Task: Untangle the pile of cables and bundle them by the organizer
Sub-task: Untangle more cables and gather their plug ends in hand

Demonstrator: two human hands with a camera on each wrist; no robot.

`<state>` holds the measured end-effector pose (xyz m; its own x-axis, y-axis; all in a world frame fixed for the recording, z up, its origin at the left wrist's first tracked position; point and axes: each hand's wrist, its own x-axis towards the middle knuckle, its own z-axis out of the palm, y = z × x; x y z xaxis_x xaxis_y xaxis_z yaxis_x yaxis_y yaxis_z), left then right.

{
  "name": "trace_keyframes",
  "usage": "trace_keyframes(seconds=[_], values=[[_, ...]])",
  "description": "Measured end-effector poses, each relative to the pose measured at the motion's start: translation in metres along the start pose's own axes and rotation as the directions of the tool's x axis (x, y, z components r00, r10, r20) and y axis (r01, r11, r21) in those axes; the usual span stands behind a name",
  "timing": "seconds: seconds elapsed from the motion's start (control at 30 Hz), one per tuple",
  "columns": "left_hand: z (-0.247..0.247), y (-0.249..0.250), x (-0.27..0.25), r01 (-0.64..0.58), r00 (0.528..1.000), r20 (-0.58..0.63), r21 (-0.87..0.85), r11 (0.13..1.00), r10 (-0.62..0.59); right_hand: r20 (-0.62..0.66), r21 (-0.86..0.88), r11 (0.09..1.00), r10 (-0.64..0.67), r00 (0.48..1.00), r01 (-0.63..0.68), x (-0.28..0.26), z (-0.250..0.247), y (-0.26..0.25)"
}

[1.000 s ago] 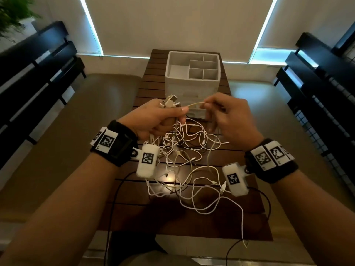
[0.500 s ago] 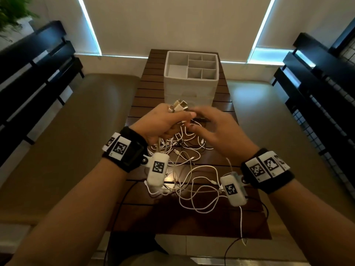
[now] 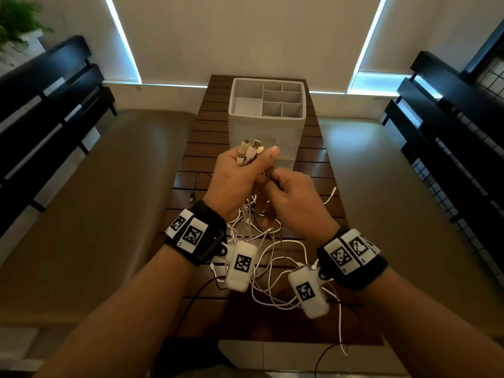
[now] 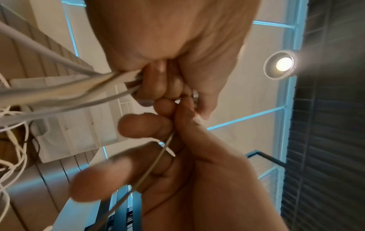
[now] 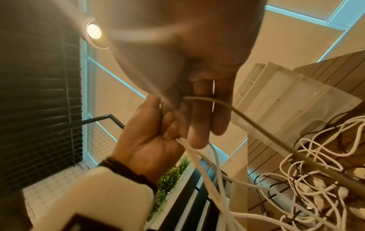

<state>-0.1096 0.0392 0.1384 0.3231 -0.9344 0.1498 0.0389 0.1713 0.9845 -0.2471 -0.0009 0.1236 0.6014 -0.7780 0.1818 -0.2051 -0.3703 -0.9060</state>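
Note:
My left hand [image 3: 252, 163] is raised in front of the white compartmented organizer [image 3: 266, 129] and grips a bunch of white cables [image 4: 79, 84], their USB plugs [image 3: 251, 151] sticking up above the fist. My right hand [image 3: 275, 182] sits just below and right of it, touching it, with the fingers curled round a single thin cable [image 5: 227, 104]. Those strands hang down into the tangled pile of white cables [image 3: 275, 255] on the dark slatted table [image 3: 313, 162].
A loose black cable [image 3: 195, 186] lies on the table's left side and a white cable end [image 3: 331, 193] on its right. Tan cushioned benches [image 3: 109, 200] with black backrests flank the table. A plant [image 3: 16, 25] stands at the far left.
The left hand has lifted the plug bunch higher, in front of the organizer. The right hand dipped toward the pile, then came up against the left hand with one cable.

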Motion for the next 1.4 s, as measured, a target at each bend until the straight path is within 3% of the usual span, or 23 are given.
trace_keyframes(seconds=[0.2,0.33,0.4,0.5,0.63,0.73,0.83,1.17,1.3,1.4], values=[[0.0,0.001,0.002,-0.104,0.994,-0.028,0.069,0.992,0.106,-0.07,-0.128,0.983,-0.139,0.988,0.13,0.0,0.005,-0.006],[-0.001,0.004,0.002,-0.071,0.995,-0.064,0.051,0.996,0.074,-0.053,-0.159,0.981,-0.119,0.992,0.109,0.004,0.008,-0.005],[-0.003,0.009,0.005,-0.045,0.992,-0.115,-0.017,0.999,0.043,-0.021,-0.173,0.984,-0.046,0.999,0.041,0.006,0.011,-0.004],[-0.002,0.018,0.01,0.004,0.991,-0.127,-0.178,0.984,-0.027,0.125,-0.023,1.0,0.022,0.992,-0.02,0.004,0.021,0.001],[-0.001,0.022,0.011,0.051,0.996,-0.046,-0.338,0.94,-0.071,0.273,0.227,0.973,-0.015,0.962,-0.05,0.006,0.026,0.003],[-0.009,0.023,0.01,0.09,0.995,0.012,-0.44,0.893,-0.095,0.326,0.276,0.959,-0.024,0.945,-0.071,0.008,0.022,-0.002],[-0.018,0.026,0.012,0.13,0.991,0.027,-0.482,0.866,-0.134,0.347,0.257,0.961,0.006,0.938,-0.102,0.01,0.025,-0.004],[-0.039,0.045,0.012,0.121,0.991,-0.003,-0.371,0.921,-0.132,0.289,-0.073,0.993,-0.071,0.955,0.096,0.02,0.021,0.01],[-0.051,0.063,0.016,0.086,0.991,-0.066,-0.371,0.925,-0.118,0.218,-0.081,0.992,-0.078,0.973,0.098,0.015,0.02,0.022],[-0.077,0.088,0.022,0.0,0.985,-0.159,-0.376,0.927,-0.065,0.165,-0.178,0.984,0.006,0.986,0.024,0.007,0.007,0.051]])
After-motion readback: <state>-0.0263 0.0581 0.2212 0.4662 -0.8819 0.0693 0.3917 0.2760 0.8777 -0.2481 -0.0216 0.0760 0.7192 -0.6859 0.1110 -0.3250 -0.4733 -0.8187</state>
